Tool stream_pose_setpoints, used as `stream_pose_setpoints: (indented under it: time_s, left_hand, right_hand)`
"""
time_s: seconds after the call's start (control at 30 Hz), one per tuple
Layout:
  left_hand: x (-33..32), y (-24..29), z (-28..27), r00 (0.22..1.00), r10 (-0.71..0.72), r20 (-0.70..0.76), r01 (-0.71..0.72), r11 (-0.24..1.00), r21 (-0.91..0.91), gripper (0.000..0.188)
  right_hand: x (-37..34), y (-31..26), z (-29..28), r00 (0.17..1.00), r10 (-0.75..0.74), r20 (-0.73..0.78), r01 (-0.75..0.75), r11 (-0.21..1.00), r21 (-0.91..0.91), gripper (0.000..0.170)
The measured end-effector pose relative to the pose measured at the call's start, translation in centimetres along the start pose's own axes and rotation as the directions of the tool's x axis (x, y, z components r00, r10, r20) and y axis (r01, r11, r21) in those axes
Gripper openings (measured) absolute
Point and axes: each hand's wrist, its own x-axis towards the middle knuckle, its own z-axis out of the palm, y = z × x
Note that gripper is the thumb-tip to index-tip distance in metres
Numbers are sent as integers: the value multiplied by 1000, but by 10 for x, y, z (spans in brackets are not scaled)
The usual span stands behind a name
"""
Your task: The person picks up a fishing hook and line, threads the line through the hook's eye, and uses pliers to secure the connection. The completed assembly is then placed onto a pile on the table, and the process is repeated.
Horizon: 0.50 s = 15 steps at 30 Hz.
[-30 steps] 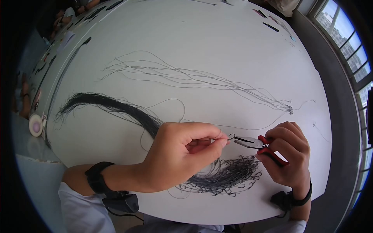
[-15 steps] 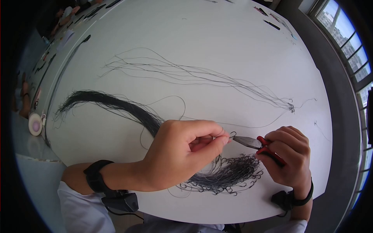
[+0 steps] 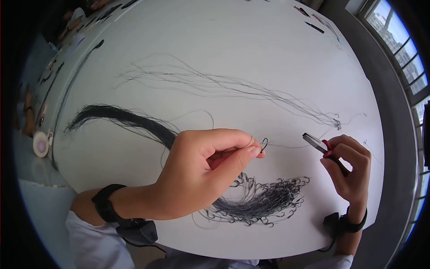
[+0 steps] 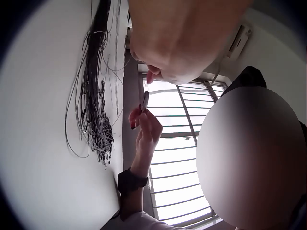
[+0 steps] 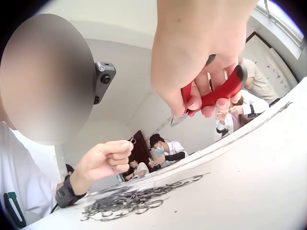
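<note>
Between thumb and forefinger my left hand (image 3: 206,172) pinches a dark fish hook (image 3: 265,142), its bend standing out past the fingertips. My right hand (image 3: 351,172) grips a pair of pliers (image 3: 316,142) to the right, the nose pointing up and left, apart from the hook. In the right wrist view the red handles (image 5: 223,93) lie within the curled fingers. Below the left hand, a thick cluster of fish hooks (image 3: 264,204) on dark lines rests on the white table (image 3: 251,36). The bundle's dark tail (image 3: 130,119) runs out to the upper left, partly hidden by the hand.
Beyond my hands lies a loose strand of thin lines (image 3: 219,85), small hooks at its right end. A round white object (image 3: 41,143) sits by the left edge, a black pen-like tool (image 3: 314,27) at the far right. Other people (image 5: 168,151) sit along the table; a barred window (image 3: 398,40) is at right.
The pliers, earlier right at the hook, have moved right and up away from it with my right hand. My left hand has shifted slightly left, and more of the hook shows.
</note>
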Motion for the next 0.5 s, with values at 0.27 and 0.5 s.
stream_pose_setpoints:
  time_s: [0.27,0.5]
  left_hand:
    - [-4,6,0,969,-169,182,176,984,-24,10]
    - [-6,5,3,899,-256,354,301,951,-76,14]
  right_hand:
    - [4,-20,6,969,-236,73,241,968,-66,25]
    - [4,-24,17,975,-213,65,172,904,390,22]
